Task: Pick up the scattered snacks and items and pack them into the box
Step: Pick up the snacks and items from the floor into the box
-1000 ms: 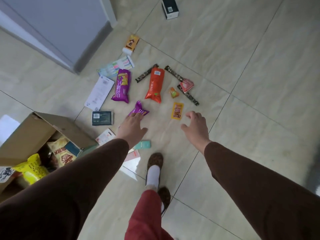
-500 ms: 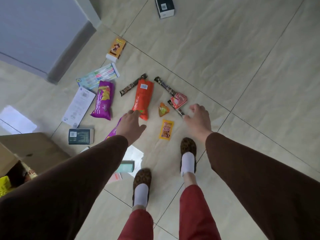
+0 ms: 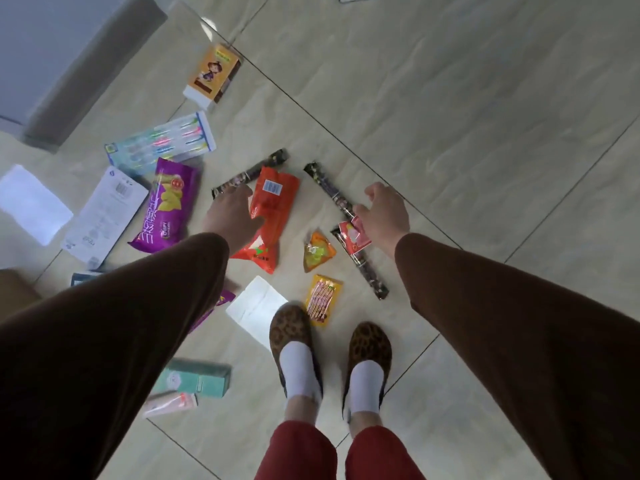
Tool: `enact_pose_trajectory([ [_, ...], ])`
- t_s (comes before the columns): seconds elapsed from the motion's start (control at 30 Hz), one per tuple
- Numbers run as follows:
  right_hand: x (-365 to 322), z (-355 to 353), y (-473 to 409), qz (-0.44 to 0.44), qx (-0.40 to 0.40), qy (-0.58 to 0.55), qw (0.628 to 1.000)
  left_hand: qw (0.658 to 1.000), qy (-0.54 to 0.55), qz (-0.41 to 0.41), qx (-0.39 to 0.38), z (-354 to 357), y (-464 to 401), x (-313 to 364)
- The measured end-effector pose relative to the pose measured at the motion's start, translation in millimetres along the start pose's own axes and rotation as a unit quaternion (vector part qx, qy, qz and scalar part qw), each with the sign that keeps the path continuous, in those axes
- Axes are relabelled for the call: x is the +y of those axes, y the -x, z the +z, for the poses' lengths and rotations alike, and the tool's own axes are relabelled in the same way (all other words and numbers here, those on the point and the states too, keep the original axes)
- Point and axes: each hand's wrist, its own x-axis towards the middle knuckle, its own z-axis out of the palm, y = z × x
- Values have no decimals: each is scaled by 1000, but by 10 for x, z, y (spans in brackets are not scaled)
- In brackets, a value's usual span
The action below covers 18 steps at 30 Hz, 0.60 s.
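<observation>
Snacks lie scattered on the tiled floor. My left hand [image 3: 231, 216] is spread low over the left edge of an orange packet [image 3: 277, 202], fingertips by a dark stick snack [image 3: 258, 168]. My right hand [image 3: 385, 212] hovers with fingers curled down over a small red packet [image 3: 354, 239] and a second dark stick [image 3: 327, 184]; whether it touches them I cannot tell. A third dark stick [image 3: 371, 277], a triangular orange sachet [image 3: 317, 252] and a yellow sachet [image 3: 322, 300] lie between the hands and my feet. Only a corner of the cardboard box [image 3: 14, 289] shows at the left edge.
Farther left lie a purple packet [image 3: 167, 206], a toothbrush pack [image 3: 162, 140], an orange carton [image 3: 213, 71] and a white leaflet [image 3: 104, 216]. A teal box [image 3: 197, 377], pink tube [image 3: 170, 403] and white paper [image 3: 256, 303] lie near my slippered feet [image 3: 294, 332]. A door frame [image 3: 86, 71] stands upper left.
I have stepped forward and leaned lower. Both hands moved out over the snacks, the left onto the orange packet, the right to the red packet. The box slid almost out of view.
</observation>
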Motion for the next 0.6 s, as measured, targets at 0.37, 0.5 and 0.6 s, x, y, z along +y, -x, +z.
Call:
enact_pose_trajectory([
  [0.37, -92, 800, -813, -34, -23, 88, 995, 977, 135, -78, -143, 588, -686, -8],
  [0.5, -172, 557, -730, -46, -33, 57, 997, 957, 230, -129, -121, 532, -525, -68],
  [0.6, -342, 187, -490, -45, -8, 13, 999, 938, 287, -158, -114, 256, -217, -45],
])
